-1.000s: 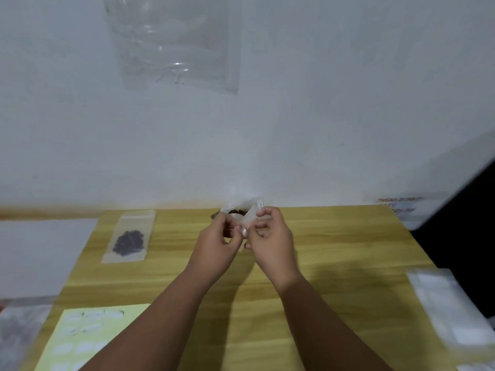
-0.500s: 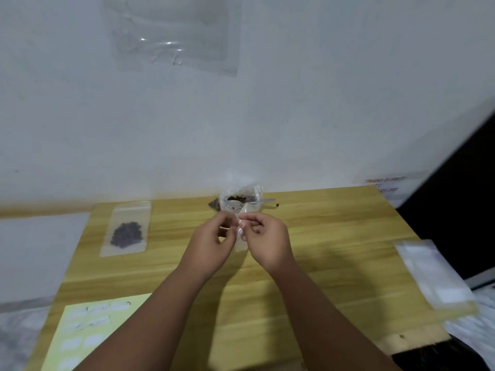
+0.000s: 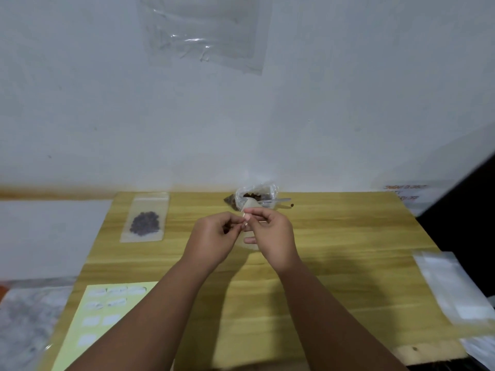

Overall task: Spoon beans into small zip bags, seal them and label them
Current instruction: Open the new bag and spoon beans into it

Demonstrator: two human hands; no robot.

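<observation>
Over the middle of the wooden table my left hand and my right hand meet, and both pinch the top edge of a small clear zip bag. Most of that bag is hidden by my fingers. Behind them at the table's far edge sits an open plastic bag of dark beans, with a clear plastic spoon lying beside it. A filled zip bag of dark beans lies flat at the far left. A pale yellow sheet of white labels lies at the near left.
A stack of clear zip bags lies at the table's right edge. One loose bean sits right of the spoon. A plastic sheet hangs on the white wall behind the table.
My hands have moved slightly nearer with the small bag, away from the bean bag. The camera view shifted, so the bean bag and spoon are now visible behind my fingers.
</observation>
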